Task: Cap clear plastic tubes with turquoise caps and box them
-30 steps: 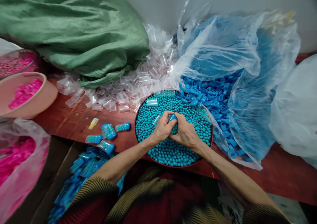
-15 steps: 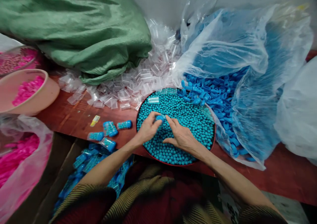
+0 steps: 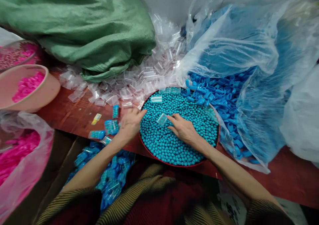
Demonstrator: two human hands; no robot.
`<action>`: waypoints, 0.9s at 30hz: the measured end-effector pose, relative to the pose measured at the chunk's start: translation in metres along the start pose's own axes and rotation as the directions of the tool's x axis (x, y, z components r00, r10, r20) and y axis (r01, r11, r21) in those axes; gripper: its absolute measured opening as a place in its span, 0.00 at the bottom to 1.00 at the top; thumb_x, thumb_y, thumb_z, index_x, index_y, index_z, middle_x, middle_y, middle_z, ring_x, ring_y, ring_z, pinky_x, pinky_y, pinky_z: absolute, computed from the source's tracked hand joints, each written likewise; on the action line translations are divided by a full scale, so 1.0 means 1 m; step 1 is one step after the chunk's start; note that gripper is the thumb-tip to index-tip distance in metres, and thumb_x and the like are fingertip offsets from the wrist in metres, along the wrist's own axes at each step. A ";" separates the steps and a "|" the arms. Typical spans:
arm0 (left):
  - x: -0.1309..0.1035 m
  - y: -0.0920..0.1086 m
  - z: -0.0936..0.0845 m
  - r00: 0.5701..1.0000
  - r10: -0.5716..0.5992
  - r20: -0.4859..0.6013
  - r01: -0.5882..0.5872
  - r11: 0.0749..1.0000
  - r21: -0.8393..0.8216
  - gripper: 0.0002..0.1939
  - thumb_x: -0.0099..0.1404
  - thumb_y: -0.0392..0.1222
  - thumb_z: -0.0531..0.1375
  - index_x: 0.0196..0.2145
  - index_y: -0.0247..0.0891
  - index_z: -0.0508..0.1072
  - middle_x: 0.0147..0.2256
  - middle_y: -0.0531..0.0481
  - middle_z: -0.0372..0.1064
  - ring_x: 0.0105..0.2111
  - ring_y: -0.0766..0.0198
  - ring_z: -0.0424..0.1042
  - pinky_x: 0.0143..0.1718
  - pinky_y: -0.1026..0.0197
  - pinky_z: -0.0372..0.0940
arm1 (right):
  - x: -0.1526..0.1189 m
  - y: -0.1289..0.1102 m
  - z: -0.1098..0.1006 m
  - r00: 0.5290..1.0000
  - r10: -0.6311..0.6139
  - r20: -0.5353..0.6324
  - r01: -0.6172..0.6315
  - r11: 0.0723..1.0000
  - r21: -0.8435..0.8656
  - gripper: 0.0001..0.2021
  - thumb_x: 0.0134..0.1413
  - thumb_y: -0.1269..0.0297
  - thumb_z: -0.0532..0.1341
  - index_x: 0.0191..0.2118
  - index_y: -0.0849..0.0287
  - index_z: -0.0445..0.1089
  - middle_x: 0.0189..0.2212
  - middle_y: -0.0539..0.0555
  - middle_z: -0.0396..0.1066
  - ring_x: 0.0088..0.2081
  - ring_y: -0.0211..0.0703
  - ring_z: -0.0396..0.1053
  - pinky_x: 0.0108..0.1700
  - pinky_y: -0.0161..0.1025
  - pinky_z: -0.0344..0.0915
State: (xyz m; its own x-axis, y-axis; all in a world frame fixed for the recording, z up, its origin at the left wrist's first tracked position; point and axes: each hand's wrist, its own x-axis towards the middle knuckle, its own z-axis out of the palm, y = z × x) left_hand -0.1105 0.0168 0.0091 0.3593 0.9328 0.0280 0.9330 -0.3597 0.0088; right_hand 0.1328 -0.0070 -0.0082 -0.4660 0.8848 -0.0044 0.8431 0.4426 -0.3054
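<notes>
My right hand is over a round red-rimmed tray of turquoise beads. Its thumb and fingertips pinch the edge of a clear plastic tube. At the tray's left rim is my left hand, thumb apart from the other fingers and nothing visible in it. Just left of it lies a bead-filled tube with a blue cap. More filled tubes lie by my left wrist, one partly hidden by the arm. Another clear tube rests on the beads.
Loose clear tubes are heaped behind the tray, beside a green sack. Blue caps spill from a plastic bag at right. Pink pieces fill a bowl and a bag at left. Filled tubes are piled below the table edge.
My left hand has moved left from the tray's middle to its rim. A filled tube now lies beyond it. My right hand has taken hold of a clear tube.
</notes>
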 end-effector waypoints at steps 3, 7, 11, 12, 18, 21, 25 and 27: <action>0.015 0.018 0.011 0.961 0.275 0.028 -0.271 0.958 -0.093 0.21 0.66 0.33 0.45 0.54 0.40 0.67 0.41 0.41 0.68 0.41 0.55 0.64 0.44 0.54 0.61 | 0.024 -0.014 0.005 0.997 -0.056 0.055 0.059 0.997 -0.048 0.25 0.53 0.60 0.61 0.56 0.61 0.60 0.49 0.65 0.64 0.44 0.53 0.68 0.38 0.44 0.69; 0.034 0.023 0.022 0.937 0.347 -0.035 -0.336 0.870 -0.362 0.18 0.64 0.34 0.51 0.52 0.38 0.67 0.45 0.43 0.69 0.44 0.57 0.65 0.48 0.53 0.61 | 0.038 -0.011 0.013 0.999 -0.035 0.007 0.034 0.993 0.113 0.15 0.59 0.66 0.54 0.50 0.66 0.64 0.47 0.66 0.66 0.46 0.52 0.68 0.44 0.46 0.69; 0.045 0.038 0.026 0.962 0.232 -0.146 -0.268 0.681 -0.681 0.15 0.62 0.37 0.55 0.47 0.38 0.70 0.45 0.45 0.70 0.47 0.59 0.67 0.51 0.55 0.60 | 0.033 0.003 0.012 0.997 0.073 0.015 -0.068 0.799 0.598 0.17 0.63 0.63 0.46 0.51 0.61 0.64 0.38 0.57 0.73 0.37 0.43 0.72 0.39 0.42 0.71; 0.045 0.044 0.026 0.970 0.202 -0.133 -0.233 0.632 -0.739 0.13 0.62 0.37 0.55 0.45 0.38 0.70 0.44 0.46 0.71 0.45 0.60 0.68 0.50 0.57 0.61 | 0.030 0.005 0.011 0.993 0.098 0.058 -0.111 0.731 0.674 0.18 0.64 0.62 0.44 0.50 0.60 0.65 0.35 0.54 0.73 0.33 0.41 0.73 0.35 0.40 0.71; 0.034 0.057 0.012 0.972 0.096 0.212 0.059 0.781 -0.622 0.14 0.63 0.40 0.51 0.43 0.34 0.70 0.31 0.46 0.73 0.33 0.60 0.72 0.38 0.60 0.65 | 0.012 0.006 -0.007 0.967 0.248 0.055 -0.251 0.903 0.348 0.17 0.61 0.56 0.53 0.50 0.60 0.68 0.38 0.56 0.76 0.41 0.46 0.72 0.43 0.39 0.66; 0.037 0.053 0.002 0.911 0.035 0.411 0.107 0.942 -0.317 0.14 0.63 0.42 0.51 0.39 0.33 0.73 0.36 0.38 0.74 0.39 0.52 0.73 0.40 0.55 0.65 | 0.007 0.018 -0.021 0.940 0.337 0.050 -0.340 0.932 0.127 0.21 0.60 0.57 0.54 0.57 0.59 0.61 0.41 0.56 0.75 0.43 0.46 0.72 0.42 0.38 0.65; 0.062 0.068 0.003 0.857 0.024 0.514 0.106 0.969 -0.223 0.12 0.59 0.39 0.54 0.34 0.31 0.75 0.38 0.30 0.73 0.43 0.44 0.73 0.41 0.51 0.66 | 0.022 0.046 -0.037 0.871 0.479 -0.109 -0.491 0.858 -0.150 0.19 0.62 0.60 0.50 0.56 0.61 0.61 0.48 0.62 0.70 0.42 0.48 0.72 0.36 0.38 0.63; 0.078 0.084 0.010 0.866 0.042 0.499 0.109 0.957 -0.270 0.10 0.58 0.36 0.56 0.34 0.31 0.75 0.40 0.30 0.73 0.44 0.45 0.72 0.43 0.51 0.65 | 0.037 0.057 -0.040 0.842 0.522 -0.137 -0.540 0.807 -0.241 0.18 0.63 0.61 0.49 0.54 0.63 0.62 0.47 0.64 0.69 0.40 0.50 0.72 0.33 0.38 0.62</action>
State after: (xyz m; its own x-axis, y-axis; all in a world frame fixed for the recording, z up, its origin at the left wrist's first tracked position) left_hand -0.0034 0.0599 0.0022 0.3597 0.8037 -0.4739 0.9267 -0.2487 0.2816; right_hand 0.1744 0.0563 0.0120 0.0852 0.9958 -0.0327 0.9962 -0.0857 -0.0147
